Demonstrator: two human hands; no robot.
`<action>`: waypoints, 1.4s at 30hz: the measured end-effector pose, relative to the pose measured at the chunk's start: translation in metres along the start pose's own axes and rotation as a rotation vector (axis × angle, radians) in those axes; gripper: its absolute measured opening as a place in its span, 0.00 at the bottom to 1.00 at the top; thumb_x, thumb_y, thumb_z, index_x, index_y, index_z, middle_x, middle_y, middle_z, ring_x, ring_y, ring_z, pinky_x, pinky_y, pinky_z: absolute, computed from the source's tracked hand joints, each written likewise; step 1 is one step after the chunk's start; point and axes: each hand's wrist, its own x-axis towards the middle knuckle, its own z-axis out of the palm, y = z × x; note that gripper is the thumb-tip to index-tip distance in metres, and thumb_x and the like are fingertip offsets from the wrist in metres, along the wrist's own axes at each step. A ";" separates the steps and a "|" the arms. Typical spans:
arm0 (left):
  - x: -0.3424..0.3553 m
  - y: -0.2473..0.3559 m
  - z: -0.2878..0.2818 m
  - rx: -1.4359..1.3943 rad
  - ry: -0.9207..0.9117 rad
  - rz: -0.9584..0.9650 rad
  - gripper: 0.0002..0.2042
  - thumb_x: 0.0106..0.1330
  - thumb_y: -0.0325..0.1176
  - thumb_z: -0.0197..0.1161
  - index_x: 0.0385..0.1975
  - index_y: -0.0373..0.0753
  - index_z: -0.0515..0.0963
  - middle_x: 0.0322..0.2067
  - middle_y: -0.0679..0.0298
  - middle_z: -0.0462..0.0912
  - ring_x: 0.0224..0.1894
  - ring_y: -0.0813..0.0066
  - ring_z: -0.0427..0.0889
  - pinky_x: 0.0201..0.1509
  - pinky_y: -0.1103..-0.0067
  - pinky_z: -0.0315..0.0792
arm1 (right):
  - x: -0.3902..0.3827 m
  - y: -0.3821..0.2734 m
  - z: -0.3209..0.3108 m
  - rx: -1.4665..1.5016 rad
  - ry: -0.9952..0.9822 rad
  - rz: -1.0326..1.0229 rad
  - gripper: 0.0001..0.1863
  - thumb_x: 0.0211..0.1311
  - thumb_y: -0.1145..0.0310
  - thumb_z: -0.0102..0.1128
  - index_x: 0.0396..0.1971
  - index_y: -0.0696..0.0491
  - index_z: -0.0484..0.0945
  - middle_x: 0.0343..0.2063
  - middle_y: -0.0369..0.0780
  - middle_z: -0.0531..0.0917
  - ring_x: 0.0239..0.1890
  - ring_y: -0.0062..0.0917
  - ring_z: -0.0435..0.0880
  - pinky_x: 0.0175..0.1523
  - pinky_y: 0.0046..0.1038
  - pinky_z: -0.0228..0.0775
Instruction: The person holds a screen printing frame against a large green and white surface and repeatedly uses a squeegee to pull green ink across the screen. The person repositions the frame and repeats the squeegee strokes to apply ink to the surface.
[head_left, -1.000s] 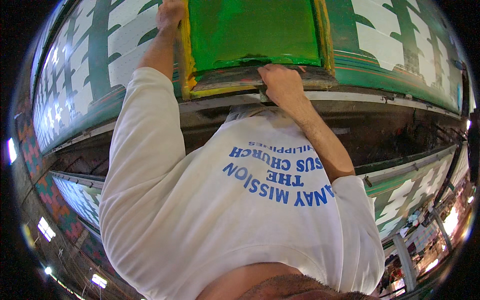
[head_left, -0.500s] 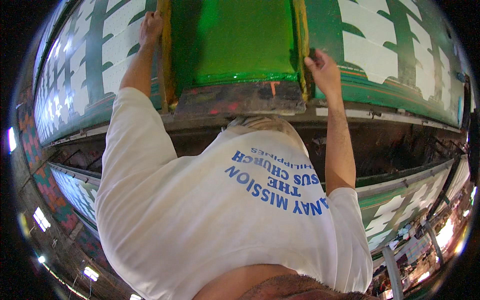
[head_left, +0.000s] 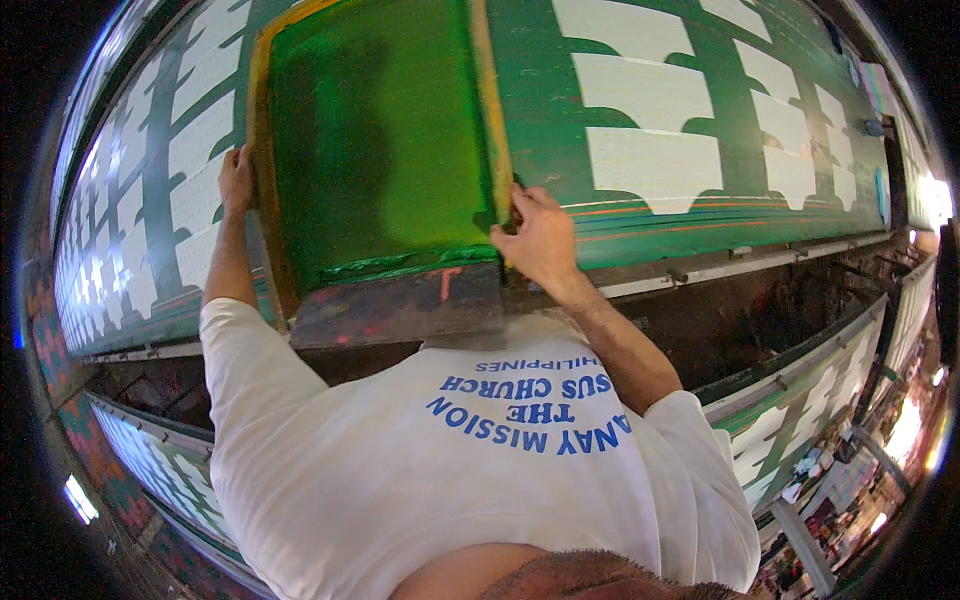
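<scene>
A screen-printing frame (head_left: 492, 110) with a yellowed wooden rim and green mesh lies across the long green table, slightly slanted. A glossy line of green ink runs along the near end of its mesh. Below that is a dark stained strip (head_left: 400, 308) with an orange mark, at the table's near edge. My left hand (head_left: 236, 182) is closed on the left side of the frame, its fingertips partly hidden. At the right side, near the lower corner, my right hand (head_left: 541, 238) grips the rim between thumb and fingers. Whether the frame touches the table, I cannot tell.
Rows of white cut fabric pieces (head_left: 652, 165) lie on the green table (head_left: 640, 248) to both sides. A pale rail (head_left: 690, 277) with small fittings edges it. Another table with white pieces (head_left: 775, 440) stands behind me, across a dark gap.
In the view the frame sits lower and further left, and its far end now shows. Both hands came along with it. My view has shifted too, and my right hand holds the rim more fully.
</scene>
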 end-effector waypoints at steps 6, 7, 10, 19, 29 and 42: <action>-0.017 0.063 0.005 -0.199 0.001 0.078 0.25 0.74 0.55 0.61 0.57 0.39 0.81 0.51 0.52 0.87 0.53 0.57 0.85 0.60 0.67 0.74 | 0.019 0.049 -0.061 -0.025 -0.001 0.035 0.26 0.45 0.63 0.75 0.47 0.57 0.83 0.39 0.47 0.83 0.43 0.44 0.85 0.48 0.41 0.81; -0.022 0.087 0.014 -0.193 -0.010 0.101 0.25 0.74 0.55 0.61 0.57 0.39 0.81 0.51 0.52 0.87 0.53 0.57 0.85 0.59 0.68 0.75 | 0.023 0.071 -0.079 -0.006 0.014 0.026 0.25 0.44 0.64 0.74 0.46 0.55 0.85 0.37 0.48 0.83 0.42 0.44 0.84 0.48 0.40 0.80; -0.050 0.168 0.055 -0.163 0.045 0.180 0.25 0.73 0.55 0.62 0.56 0.39 0.82 0.50 0.51 0.87 0.52 0.57 0.86 0.57 0.68 0.76 | 0.031 0.145 -0.135 0.087 -0.022 0.055 0.20 0.44 0.66 0.72 0.41 0.54 0.86 0.34 0.48 0.84 0.41 0.44 0.84 0.49 0.41 0.79; -0.162 0.392 0.169 -0.232 0.052 0.091 0.23 0.71 0.54 0.64 0.49 0.39 0.82 0.43 0.50 0.89 0.48 0.49 0.87 0.53 0.61 0.79 | 0.014 0.328 -0.274 0.009 -0.039 0.159 0.26 0.54 0.78 0.71 0.56 0.57 0.82 0.47 0.43 0.82 0.48 0.36 0.84 0.55 0.38 0.76; -0.208 0.464 0.187 -0.152 0.065 -0.021 0.24 0.73 0.57 0.57 0.54 0.43 0.80 0.50 0.51 0.86 0.53 0.50 0.84 0.57 0.59 0.75 | -0.002 0.406 -0.307 0.091 -0.096 0.067 0.28 0.58 0.74 0.74 0.61 0.56 0.80 0.49 0.42 0.82 0.50 0.36 0.83 0.59 0.37 0.72; -0.186 0.435 0.229 -0.052 0.051 0.077 0.24 0.77 0.56 0.50 0.55 0.40 0.74 0.51 0.47 0.84 0.57 0.44 0.82 0.61 0.55 0.74 | -0.050 0.296 -0.290 0.094 -0.509 -0.395 0.30 0.58 0.65 0.74 0.61 0.54 0.79 0.62 0.46 0.78 0.65 0.41 0.76 0.68 0.42 0.68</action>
